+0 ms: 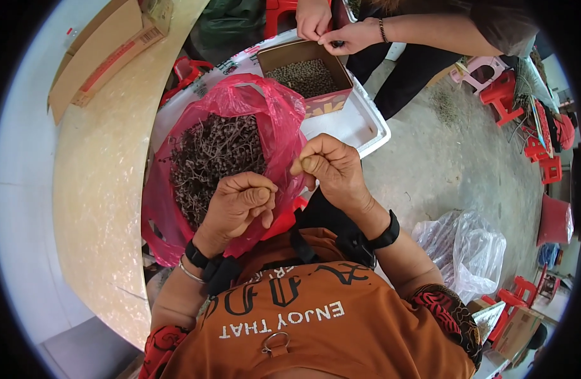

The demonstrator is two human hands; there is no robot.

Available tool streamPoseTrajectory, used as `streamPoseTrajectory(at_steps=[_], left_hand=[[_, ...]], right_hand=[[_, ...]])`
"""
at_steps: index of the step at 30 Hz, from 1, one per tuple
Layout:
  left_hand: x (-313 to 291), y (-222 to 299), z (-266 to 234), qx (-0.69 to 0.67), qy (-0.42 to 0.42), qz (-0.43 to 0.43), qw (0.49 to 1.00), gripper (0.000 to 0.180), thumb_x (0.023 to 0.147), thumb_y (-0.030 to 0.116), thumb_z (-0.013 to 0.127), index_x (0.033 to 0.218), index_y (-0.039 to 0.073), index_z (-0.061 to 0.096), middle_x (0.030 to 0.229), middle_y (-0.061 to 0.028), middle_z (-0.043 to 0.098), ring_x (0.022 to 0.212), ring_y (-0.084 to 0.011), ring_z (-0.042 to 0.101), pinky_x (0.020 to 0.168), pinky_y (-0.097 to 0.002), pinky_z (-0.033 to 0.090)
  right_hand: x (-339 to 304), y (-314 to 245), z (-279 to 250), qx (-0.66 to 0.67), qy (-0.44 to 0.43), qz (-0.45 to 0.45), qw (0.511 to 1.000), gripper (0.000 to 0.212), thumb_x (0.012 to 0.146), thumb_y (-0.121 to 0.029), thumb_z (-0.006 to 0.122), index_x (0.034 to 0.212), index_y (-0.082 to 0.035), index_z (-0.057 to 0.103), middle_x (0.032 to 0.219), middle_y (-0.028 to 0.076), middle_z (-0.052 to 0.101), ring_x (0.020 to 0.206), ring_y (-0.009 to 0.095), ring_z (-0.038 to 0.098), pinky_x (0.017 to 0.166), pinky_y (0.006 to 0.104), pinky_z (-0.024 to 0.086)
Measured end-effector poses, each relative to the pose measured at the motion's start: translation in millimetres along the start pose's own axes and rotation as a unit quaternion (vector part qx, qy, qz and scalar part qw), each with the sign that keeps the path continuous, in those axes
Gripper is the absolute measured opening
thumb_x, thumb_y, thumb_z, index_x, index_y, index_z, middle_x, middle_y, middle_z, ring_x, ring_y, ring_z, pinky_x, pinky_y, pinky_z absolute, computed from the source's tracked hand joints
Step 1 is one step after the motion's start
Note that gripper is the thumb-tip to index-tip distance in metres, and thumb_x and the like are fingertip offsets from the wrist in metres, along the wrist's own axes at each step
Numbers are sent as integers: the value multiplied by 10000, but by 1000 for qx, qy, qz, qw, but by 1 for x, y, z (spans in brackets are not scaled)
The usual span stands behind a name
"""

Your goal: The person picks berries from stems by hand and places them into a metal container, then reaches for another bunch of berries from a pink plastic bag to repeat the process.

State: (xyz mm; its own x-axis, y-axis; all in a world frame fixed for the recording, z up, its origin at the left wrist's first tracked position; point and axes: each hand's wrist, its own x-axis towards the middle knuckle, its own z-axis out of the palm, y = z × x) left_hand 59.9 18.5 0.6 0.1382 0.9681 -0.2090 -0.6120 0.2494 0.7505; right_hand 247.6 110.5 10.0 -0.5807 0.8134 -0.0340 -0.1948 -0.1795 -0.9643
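My left hand (pixel 241 203) is closed, thumb against the bent forefinger, in front of a pink plastic bag (pixel 281 104). Inside the open bag lies a heap of dark, dried, branching stems (pixel 218 151). To the right, my right hand (pixel 333 170) is pinched at the bag's right edge, thumb to fingertips. Whatever either hand may hold is too small or hidden to make out. Beyond the bag stands a square box (pixel 328 104) with small, round, greenish-brown seeds or berries (pixel 306 77) in it. A white foam tray (pixel 369 129) sits under the box.
Another person's hands (pixel 350 35) meet above the box's far edge. A pale curved board (pixel 107 189) runs along the left, with a cardboard box (pixel 107 57) on it. Clear plastic sheeting (pixel 461 249) lies on the concrete floor at right, and red stools (pixel 502 98) stand farther off.
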Motion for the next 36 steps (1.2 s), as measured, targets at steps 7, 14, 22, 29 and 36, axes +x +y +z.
streamPoseTrajectory(at_steps=[7, 14, 22, 29, 36], left_hand=[[-2, -7, 1, -45, 6, -47, 998, 106, 842, 1, 541, 917, -32, 607, 680, -84, 544, 520, -97, 445, 422, -261, 465], [-4, -9, 7, -136, 63, -131, 980, 150, 826, -25, 439, 888, -9, 575, 690, -102, 521, 508, -105, 394, 389, -233, 358], [-5, -12, 1, -112, 38, -83, 989, 170, 842, -13, 478, 956, 0, 603, 684, -81, 519, 531, -110, 420, 415, -258, 388], [-7, -12, 1, -63, 33, -47, 996, 179, 849, 158, 626, 951, 12, 604, 694, -30, 521, 554, -100, 438, 446, -260, 402], [-5, -20, -5, -70, 37, -42, 996, 204, 831, 210, 663, 883, 23, 599, 683, -11, 521, 552, -92, 435, 448, -256, 403]], right_hand=[[8, 10, 11, -85, -81, -235, 965, 47, 843, -42, 629, 849, -40, 582, 718, 23, 565, 629, 89, 506, 587, 214, 415], [-1, 4, 26, -152, -77, -158, 973, 50, 842, -29, 619, 832, -27, 569, 725, 28, 520, 642, 108, 503, 597, 230, 428], [7, 18, 27, -232, -65, -278, 930, 75, 795, 4, 632, 800, -37, 569, 728, 50, 535, 648, 182, 541, 588, 271, 452], [2, 22, 29, -185, -58, -256, 947, 89, 775, 11, 645, 809, -44, 583, 721, 77, 540, 655, 217, 564, 577, 293, 462], [-2, 24, 27, -212, -54, -215, 952, 109, 760, 36, 659, 793, -26, 577, 751, 52, 570, 671, 177, 572, 589, 264, 466]])
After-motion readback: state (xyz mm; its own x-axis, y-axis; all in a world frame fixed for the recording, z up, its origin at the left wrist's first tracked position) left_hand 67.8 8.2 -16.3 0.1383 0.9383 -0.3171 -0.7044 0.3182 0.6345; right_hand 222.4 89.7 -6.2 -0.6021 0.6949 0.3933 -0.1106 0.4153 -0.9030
